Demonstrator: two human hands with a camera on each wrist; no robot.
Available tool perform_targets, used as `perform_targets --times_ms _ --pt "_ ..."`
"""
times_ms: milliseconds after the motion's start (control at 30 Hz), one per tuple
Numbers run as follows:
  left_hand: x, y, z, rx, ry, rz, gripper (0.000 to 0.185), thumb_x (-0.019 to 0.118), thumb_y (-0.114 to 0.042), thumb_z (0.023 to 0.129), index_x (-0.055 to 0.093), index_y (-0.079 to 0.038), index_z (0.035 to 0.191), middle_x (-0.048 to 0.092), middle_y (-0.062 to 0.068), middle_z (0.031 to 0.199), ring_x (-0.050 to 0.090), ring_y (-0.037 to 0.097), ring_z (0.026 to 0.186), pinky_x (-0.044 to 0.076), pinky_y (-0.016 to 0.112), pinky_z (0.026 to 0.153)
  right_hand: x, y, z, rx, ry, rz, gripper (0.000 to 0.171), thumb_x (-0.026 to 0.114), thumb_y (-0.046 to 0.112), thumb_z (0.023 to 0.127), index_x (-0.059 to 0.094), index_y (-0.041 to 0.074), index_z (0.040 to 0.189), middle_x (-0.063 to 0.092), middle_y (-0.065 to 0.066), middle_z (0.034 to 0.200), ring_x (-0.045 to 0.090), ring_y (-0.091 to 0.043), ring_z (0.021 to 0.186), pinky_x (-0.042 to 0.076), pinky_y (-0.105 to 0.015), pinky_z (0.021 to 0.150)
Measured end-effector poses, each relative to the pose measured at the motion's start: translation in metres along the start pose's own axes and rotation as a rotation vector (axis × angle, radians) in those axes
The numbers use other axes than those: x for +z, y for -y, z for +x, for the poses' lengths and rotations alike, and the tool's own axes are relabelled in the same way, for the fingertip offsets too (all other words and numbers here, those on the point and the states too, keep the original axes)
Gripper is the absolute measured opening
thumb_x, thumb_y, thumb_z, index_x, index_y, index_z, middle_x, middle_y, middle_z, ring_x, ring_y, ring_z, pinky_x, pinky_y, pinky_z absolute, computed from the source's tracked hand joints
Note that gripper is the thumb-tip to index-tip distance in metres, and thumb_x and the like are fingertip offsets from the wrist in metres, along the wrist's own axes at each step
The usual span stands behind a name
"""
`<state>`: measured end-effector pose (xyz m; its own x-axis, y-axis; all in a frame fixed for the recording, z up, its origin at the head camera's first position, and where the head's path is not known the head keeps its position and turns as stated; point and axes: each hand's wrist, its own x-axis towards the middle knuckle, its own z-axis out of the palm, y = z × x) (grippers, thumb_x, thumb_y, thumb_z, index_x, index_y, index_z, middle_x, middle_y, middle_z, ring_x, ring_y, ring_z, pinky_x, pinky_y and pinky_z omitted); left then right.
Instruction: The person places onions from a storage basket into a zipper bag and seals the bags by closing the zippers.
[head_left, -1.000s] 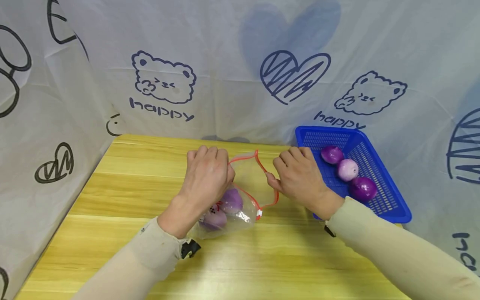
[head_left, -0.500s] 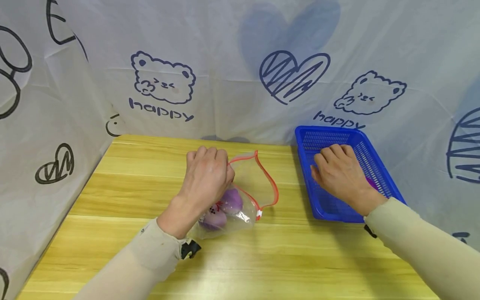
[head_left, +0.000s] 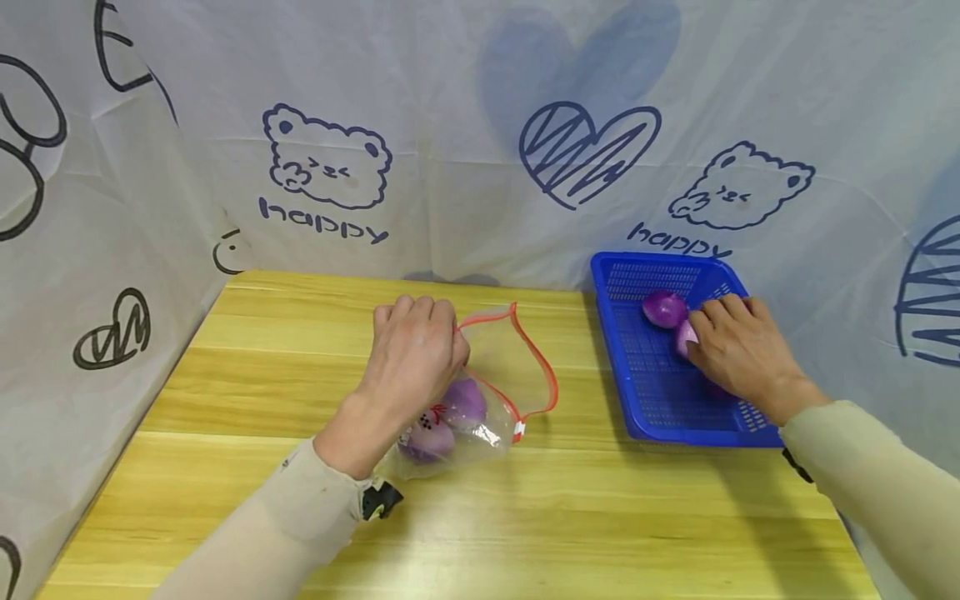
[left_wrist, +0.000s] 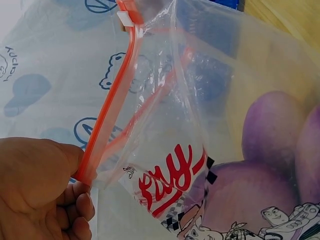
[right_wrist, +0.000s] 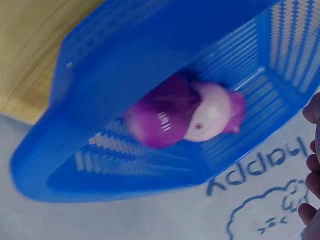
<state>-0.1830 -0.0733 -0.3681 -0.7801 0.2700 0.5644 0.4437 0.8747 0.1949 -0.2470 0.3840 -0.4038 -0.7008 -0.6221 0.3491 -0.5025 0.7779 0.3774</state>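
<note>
My left hand pinches the top edge of a clear slider bag with an orange-red zip strip. The bag's mouth gapes toward the right, and several purple onions show through its printed plastic. Over the blue basket, my right hand hovers with loosely bent fingers. In the right wrist view its fingers stand apart from the onions. Inside the basket lie a dark purple onion, a paler onion and another dark onion, which the hand mostly covers in the head view.
A yellow wood-grain table carries both the bag and the basket. Behind and beside it hangs a pale cloth with bear and heart drawings. The basket stands at the table's back right, close to the cloth.
My right hand has let go of the bag's mouth and moved right, over the onions in the basket. The left hand keeps its grip, and the bag has hardly moved.
</note>
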Motion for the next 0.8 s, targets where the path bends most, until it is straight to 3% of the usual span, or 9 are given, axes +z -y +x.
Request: perform_targets --times_ms 133,300,567,800 --pt "0.000 0.000 -0.001 -0.003 0.001 -0.006 0.021 0.056 -0.009 0.089 0.046 -0.011 0.071 0.043 0.004 0.068 0.045 0.030 0.070 0.037 0.047 0.072 0.006 -0.011 -0.011 0.003 0.034 -0.009 0.038 0.072 0.029 0.086 0.056 -0.003 0.099 0.061 -0.024 0.103 0.053 -0.047 0.101 0.043 -0.063 0.087" --pt "-0.001 0.000 -0.001 -0.005 0.007 -0.008 0.021 0.056 -0.009 0.089 0.046 -0.011 0.071 0.044 0.004 0.069 0.046 0.030 0.070 0.038 0.047 0.073 0.015 -0.021 -0.028 -0.029 0.070 -0.023 0.045 0.071 0.035 0.082 0.055 -0.002 0.101 0.058 -0.022 0.099 0.054 -0.047 0.099 0.043 -0.064 0.089" --pt "0.000 0.000 -0.002 -0.007 0.009 -0.017 0.020 0.055 -0.008 0.089 0.046 -0.012 0.071 0.043 0.004 0.068 0.044 0.029 0.069 0.038 0.047 0.071 0.026 -0.031 -0.052 -0.066 0.223 -0.090 0.082 0.087 0.055 0.071 0.056 -0.004 0.119 0.059 -0.024 0.109 0.056 -0.047 0.104 0.046 -0.064 0.087" --pt "0.000 0.000 -0.002 -0.019 0.030 -0.019 0.020 0.055 -0.009 0.090 0.046 -0.012 0.072 0.044 0.004 0.069 0.045 0.029 0.070 0.037 0.046 0.071 0.036 -0.036 -0.065 -0.095 0.211 -0.113 0.086 0.089 0.058 0.066 0.058 -0.005 0.115 0.058 -0.024 0.105 0.054 -0.046 0.099 0.045 -0.062 0.082"
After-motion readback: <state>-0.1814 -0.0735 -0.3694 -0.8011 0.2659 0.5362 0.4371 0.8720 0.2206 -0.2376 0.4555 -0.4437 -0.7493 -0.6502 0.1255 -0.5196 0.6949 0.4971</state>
